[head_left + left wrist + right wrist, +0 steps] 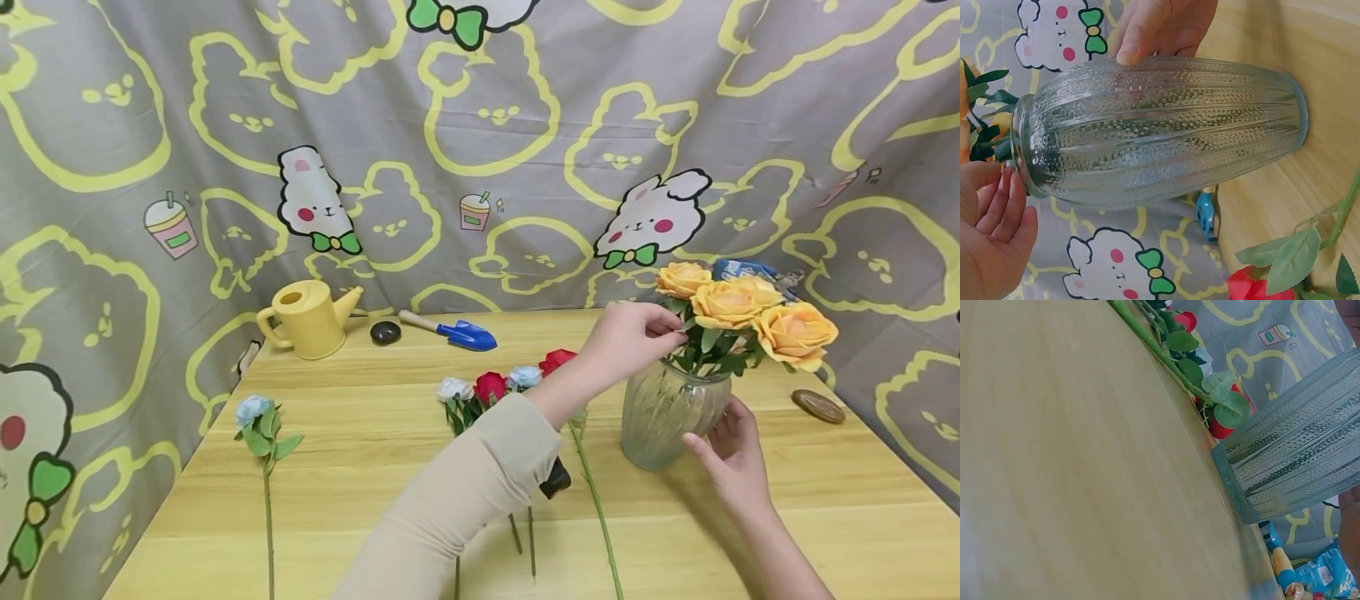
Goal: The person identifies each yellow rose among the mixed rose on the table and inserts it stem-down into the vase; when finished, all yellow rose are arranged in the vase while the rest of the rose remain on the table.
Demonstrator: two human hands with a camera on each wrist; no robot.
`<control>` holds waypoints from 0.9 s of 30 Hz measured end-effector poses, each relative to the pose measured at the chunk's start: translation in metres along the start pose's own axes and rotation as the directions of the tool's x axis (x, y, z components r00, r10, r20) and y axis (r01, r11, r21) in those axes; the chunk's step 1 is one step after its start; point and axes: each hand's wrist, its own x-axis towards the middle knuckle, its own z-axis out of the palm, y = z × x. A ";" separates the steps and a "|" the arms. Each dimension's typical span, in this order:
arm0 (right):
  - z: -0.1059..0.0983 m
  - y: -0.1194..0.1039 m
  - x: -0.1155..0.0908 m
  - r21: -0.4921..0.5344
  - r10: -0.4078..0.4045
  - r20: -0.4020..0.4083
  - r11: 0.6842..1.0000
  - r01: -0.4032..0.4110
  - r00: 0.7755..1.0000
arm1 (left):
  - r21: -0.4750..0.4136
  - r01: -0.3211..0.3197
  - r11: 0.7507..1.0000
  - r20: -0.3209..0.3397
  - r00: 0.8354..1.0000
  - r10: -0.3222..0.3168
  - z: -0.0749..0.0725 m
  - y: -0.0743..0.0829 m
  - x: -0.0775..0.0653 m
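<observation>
A ribbed clear glass vase [667, 417] stands upright at the right of the table, with several yellow roses [731, 304] in it. My left hand [637, 337] is above the rim, its thumb and forefinger pinching in among the roses' green leaves. Those fingertips appear right beside the rim in the left wrist view. Lower down, my right hand [731, 458] holds the vase's side, thumb in front and fingers on the far side. The vase [1297, 444] also fills the right of the right wrist view.
Red roses [491, 387], white and pale blue ones lie mid-table, partly behind my left sleeve [465, 492]. One blue rose [255, 412] lies at left. Along the back are a yellow watering can [307, 321], black stone [386, 332] and blue trowel [468, 335]. A brown oval object [817, 406] lies right.
</observation>
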 end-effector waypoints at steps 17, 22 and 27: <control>-0.003 0.003 0.007 0.013 0.008 0.014 1.000 -0.009 1.000 | 0.054 0.115 0.992 0.170 0.978 -0.122 -0.102 -0.109 -0.101; -0.016 -0.007 0.007 -0.103 0.071 -0.019 0.992 -0.073 0.997 | 0.137 0.190 0.972 0.109 0.973 -0.205 -0.122 -0.145 -0.153; -0.010 -0.037 0.014 -0.325 -0.169 -0.214 0.941 0.094 0.962 | 0.392 0.211 0.895 0.029 0.970 -0.241 -0.121 -0.165 -0.184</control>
